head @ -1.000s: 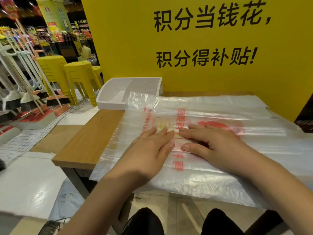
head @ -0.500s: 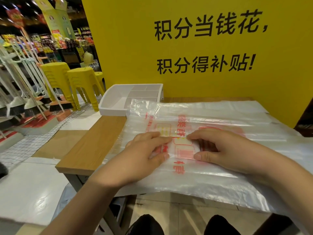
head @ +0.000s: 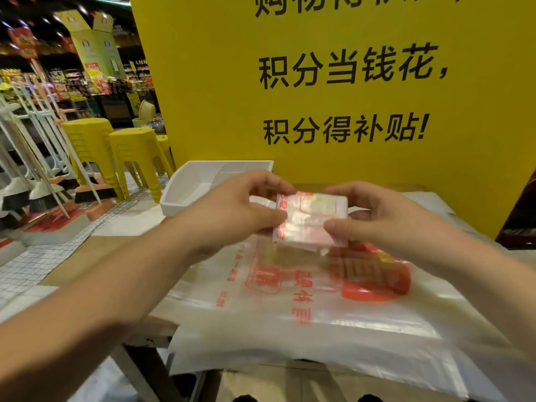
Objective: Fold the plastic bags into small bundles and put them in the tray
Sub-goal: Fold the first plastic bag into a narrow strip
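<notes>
Now your left grip [head: 232,210] and right grip [head: 385,216] pinch the bundle [head: 311,219]; next, set it in the tray [head: 177,207], far-left corner of the counter [head: 98,250].

Small folded bag bundle [head: 311,219] (clear w/ red print) is up in the air, mid frame. Flat bags [head: 319,311] lie spread below it. White tray [head: 185,198] sits mid-left.

Both forearms reach in; L hand [head: 240,208], R hand [head: 385,220] pinch bundle [head: 311,217] by sides, thumbs nearside, fingers curled.
</notes>
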Demonstrator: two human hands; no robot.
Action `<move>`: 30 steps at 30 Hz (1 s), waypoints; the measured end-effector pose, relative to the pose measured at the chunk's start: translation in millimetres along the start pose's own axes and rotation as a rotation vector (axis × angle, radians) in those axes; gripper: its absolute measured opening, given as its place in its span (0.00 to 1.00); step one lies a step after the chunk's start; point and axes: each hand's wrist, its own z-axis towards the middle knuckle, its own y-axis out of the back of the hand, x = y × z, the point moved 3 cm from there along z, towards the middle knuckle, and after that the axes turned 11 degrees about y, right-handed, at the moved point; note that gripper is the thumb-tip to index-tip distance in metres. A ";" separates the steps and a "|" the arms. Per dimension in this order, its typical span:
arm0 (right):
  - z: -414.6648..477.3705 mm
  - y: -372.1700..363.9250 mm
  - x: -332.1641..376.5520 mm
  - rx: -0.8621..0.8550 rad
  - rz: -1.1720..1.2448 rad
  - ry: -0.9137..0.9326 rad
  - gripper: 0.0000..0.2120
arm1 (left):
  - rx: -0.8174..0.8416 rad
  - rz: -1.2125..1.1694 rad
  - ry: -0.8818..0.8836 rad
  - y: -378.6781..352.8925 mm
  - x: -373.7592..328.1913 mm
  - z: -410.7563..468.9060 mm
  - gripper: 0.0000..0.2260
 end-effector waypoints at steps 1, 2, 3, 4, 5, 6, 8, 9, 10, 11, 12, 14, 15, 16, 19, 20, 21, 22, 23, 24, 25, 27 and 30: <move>8.1 3.9 1.8 0.007 0.066 -0.020 0.17 | -0.001 -0.043 -0.004 4.1 -7.0 9.2 0.13; 17.9 7.5 1.7 0.003 0.141 -0.042 0.15 | -0.001 -0.088 0.000 7.3 -12.8 20.7 0.13; 29.6 11.7 -0.2 -0.025 0.212 -0.066 0.14 | -0.003 -0.130 0.008 9.4 -17.3 34.4 0.13; 42.1 16.1 -3.4 -0.073 0.262 -0.094 0.13 | -0.013 -0.170 0.020 10.3 -19.5 49.7 0.12; 55.0 20.1 -7.8 -0.119 0.291 -0.125 0.12 | -0.029 -0.206 0.033 10.5 -19.7 65.6 0.11; 68.7 23.1 -13.4 -0.154 0.296 -0.157 0.10 | -0.051 -0.231 0.049 9.5 -17.8 82.6 0.10; 95.7 26.2 -29.9 -0.195 0.222 -0.223 0.06 | -0.123 -0.190 0.068 7.1 -7.1 115.7 0.09; 109.0 27.4 -41.6 -0.208 0.170 -0.255 0.05 | -0.176 -0.094 0.056 6.1 -0.3 131.4 0.07; 121.1 27.6 -53.1 -0.216 0.122 -0.287 0.06 | -0.229 0.048 0.024 5.8 5.7 144.1 0.06; 131.9 27.0 -64.4 -0.224 0.076 -0.323 0.07 | -0.271 0.219 -0.025 5.1 9.7 153.8 0.04; 141.2 25.9 -74.7 -0.225 0.006 -0.356 0.09 | -0.292 0.407 -0.083 4.1 13.0 162.1 0.04; 156.8 22.8 -89.1 -0.194 -0.200 -0.401 0.13 | -0.285 0.803 -0.169 -1.0 18.4 174.7 0.10; 163.2 21.1 -93.3 -0.181 -0.305 -0.410 0.14 | -0.262 0.973 -0.187 -4.7 20.8 179.0 0.12; 168.8 19.2 -95.7 -0.173 -0.396 -0.414 0.16 | -0.231 1.104 -0.193 -8.4 23.4 183.4 0.14; 182.2 11.3 -102.9 -0.121 -0.563 -0.420 0.24 | -0.127 1.292 -0.156 -14.6 33.9 194.3 0.16; 185.7 8.3 -105.7 -0.104 -0.618 -0.412 0.27 | -0.105 1.307 -0.148 -14.7 36.9 197.3 0.16; 188.7 5.7 -109.9 -0.100 -0.667 -0.396 0.30 | -0.092 1.316 -0.147 -14.5 38.6 199.8 0.16; 190.9 3.5 -114.6 -0.108 -0.696 -0.376 0.31 | -0.087 1.335 -0.149 -14.5 39.1 201.6 0.16; 192.6 1.9 -118.8 -0.128 -0.705 -0.349 0.30 | -0.090 1.363 -0.152 -14.8 39.3 203.7 0.17; 193.8 0.6 -121.6 -0.152 -0.702 -0.311 0.27 | -0.094 1.401 -0.147 -15.2 39.6 205.2 0.19; 195.2 -0.4 -124.6 -0.163 -0.702 -0.265 0.22 | -0.094 1.444 -0.135 -16.0 40.4 206.8 0.21; 197.7 -2.0 -127.0 -0.140 -0.747 -0.154 0.09 | -0.086 1.533 -0.095 -16.6 41.4 208.5 0.27; 198.2 -3.8 -126.6 -0.034 -0.797 -0.066 0.08 | -0.063 1.573 -0.039 -15.7 39.6 210.7 0.26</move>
